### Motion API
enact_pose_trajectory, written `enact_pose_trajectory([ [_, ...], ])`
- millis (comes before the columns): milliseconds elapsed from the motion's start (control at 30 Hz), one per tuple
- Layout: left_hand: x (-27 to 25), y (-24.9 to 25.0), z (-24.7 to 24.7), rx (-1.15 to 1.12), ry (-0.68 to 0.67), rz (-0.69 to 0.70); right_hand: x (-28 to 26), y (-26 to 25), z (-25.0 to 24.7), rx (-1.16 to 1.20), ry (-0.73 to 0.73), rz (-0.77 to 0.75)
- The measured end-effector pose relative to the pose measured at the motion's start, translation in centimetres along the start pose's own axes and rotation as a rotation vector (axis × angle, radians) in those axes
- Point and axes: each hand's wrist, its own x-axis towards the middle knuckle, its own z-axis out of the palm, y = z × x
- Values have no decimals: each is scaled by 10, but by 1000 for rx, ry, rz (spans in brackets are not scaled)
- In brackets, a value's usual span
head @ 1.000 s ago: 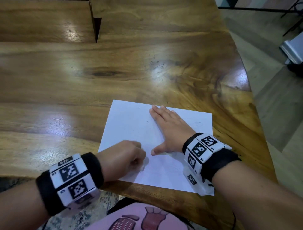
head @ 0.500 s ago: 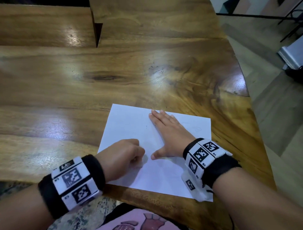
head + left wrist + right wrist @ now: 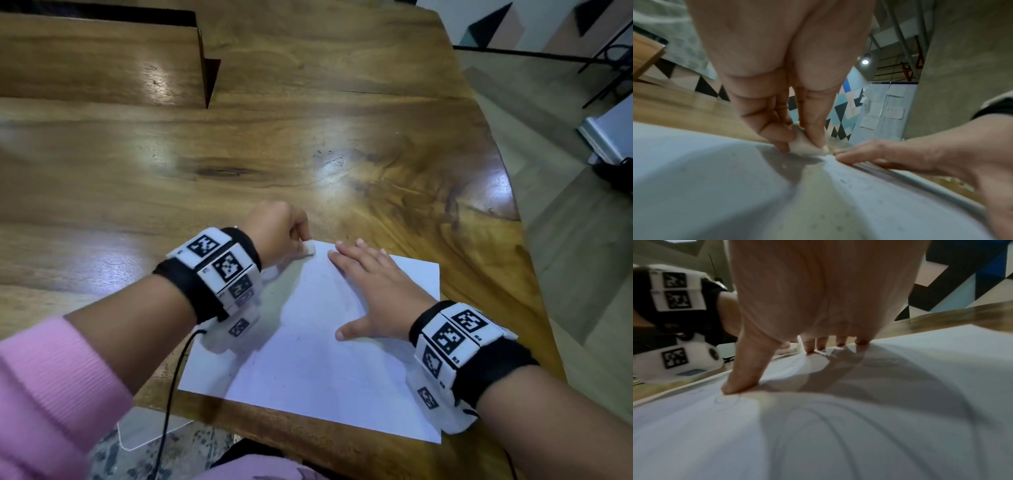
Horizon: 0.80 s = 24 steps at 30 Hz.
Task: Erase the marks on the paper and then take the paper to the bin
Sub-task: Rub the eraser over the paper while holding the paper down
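A white sheet of paper (image 3: 318, 359) lies at the near edge of the wooden table (image 3: 308, 154). Faint pencil lines (image 3: 838, 434) show on the paper (image 3: 900, 402) in the right wrist view. My left hand (image 3: 277, 229) pinches a small white eraser (image 3: 308, 247) and holds it against the sheet's far left corner. In the left wrist view the eraser (image 3: 807, 146) sits between thumb and fingers, touching the paper (image 3: 715, 178). My right hand (image 3: 373, 291) lies flat on the sheet with straight fingers, pressing it down, fingertips (image 3: 812, 347) near the far edge.
The table's right edge curves away to a tiled floor (image 3: 565, 257). A raised wooden step (image 3: 102, 58) sits at the table's far left. A thin black cable (image 3: 171, 394) hangs from my left wristband over the near edge. A patterned wall (image 3: 840, 113) stands beyond the table.
My left hand has moved with the eraser from the sheet's near left part up to its far left corner. The right hand stays flat on the paper.
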Motion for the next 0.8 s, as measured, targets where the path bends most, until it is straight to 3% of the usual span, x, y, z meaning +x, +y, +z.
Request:
enact_pose_trajectory([
  [100, 0, 3, 4, 25, 18, 6, 1, -2, 2, 7, 17, 14],
  [267, -14, -7, 8, -21, -123, 10, 2, -3, 5, -20, 18, 16],
  [400, -5, -3, 9, -21, 61, -32, 2, -2, 6, -25, 20, 15],
  [567, -17, -7, 10, 45, -150, 33, 3, -2, 5, -23, 26, 13],
  [733, -7, -5, 10, 31, 32, -12, 2, -2, 6, -21, 25, 16],
  [800, -11, -6, 11, 40, -74, 2, 2, -2, 5, -26, 23, 15],
])
